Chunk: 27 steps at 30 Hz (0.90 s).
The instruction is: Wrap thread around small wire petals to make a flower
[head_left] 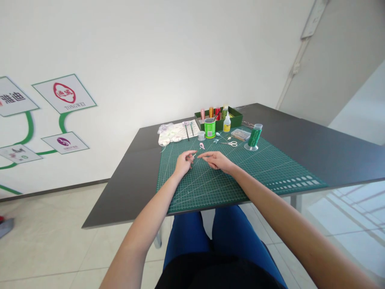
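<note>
My left hand (184,161) is over the green cutting mat (192,188) with its fingers curled and closed. A thin, pale, stick-like piece (194,155) shows at its fingertips, too small to name. Facing it, my right hand (218,160) has its thumb and index finger together in a pinch, the other fingers folded under. Whatever those fingertips hold is too fine to see. Just beyond both hands lies a small pink-and-white piece (202,146) on the mat. White-handled scissors (232,143) rest past my right hand, near small pale leaf-like pieces (218,134).
A spool of green thread (255,137) stands at the right, beside a clear flat case (241,134). Farther back are a green can (209,129), a glue bottle (226,123) and a green box (237,120) holding thread spools. White cloth (177,131) lies back left.
</note>
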Available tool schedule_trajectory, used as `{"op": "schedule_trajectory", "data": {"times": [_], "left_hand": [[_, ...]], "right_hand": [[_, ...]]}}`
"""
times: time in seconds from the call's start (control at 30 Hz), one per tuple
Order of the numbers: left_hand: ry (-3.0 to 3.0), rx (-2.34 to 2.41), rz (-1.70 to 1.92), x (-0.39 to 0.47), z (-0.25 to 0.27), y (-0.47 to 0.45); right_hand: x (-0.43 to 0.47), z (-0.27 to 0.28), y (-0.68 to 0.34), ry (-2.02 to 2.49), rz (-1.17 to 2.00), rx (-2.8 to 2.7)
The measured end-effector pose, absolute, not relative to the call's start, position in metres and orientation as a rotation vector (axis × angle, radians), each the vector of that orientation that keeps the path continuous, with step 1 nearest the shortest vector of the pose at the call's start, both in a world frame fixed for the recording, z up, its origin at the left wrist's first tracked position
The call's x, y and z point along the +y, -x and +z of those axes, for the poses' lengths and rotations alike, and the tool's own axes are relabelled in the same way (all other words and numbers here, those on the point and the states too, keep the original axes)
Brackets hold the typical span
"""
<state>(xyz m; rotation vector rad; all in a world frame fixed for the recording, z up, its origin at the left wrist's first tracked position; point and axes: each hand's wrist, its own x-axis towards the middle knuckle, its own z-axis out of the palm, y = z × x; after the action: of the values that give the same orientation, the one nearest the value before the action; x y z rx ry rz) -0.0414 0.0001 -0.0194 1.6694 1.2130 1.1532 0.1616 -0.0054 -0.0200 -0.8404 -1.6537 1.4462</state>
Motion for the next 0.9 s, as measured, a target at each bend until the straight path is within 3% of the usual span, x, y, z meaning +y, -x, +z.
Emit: {"op": "schedule_trajectory", "data": {"times": [0.47,0.9], "left_hand": [[-2.273,1.325,1.058,-0.001,-0.019,0.045],[-2.416,1.18,0.917,-0.005,-0.014,0.046]], "right_hand": [[-0.009,-0.015,-0.165,0.792,1.393,-1.707],[-0.006,-0.01,-0.173,0.734,1.321,-1.49]]}}
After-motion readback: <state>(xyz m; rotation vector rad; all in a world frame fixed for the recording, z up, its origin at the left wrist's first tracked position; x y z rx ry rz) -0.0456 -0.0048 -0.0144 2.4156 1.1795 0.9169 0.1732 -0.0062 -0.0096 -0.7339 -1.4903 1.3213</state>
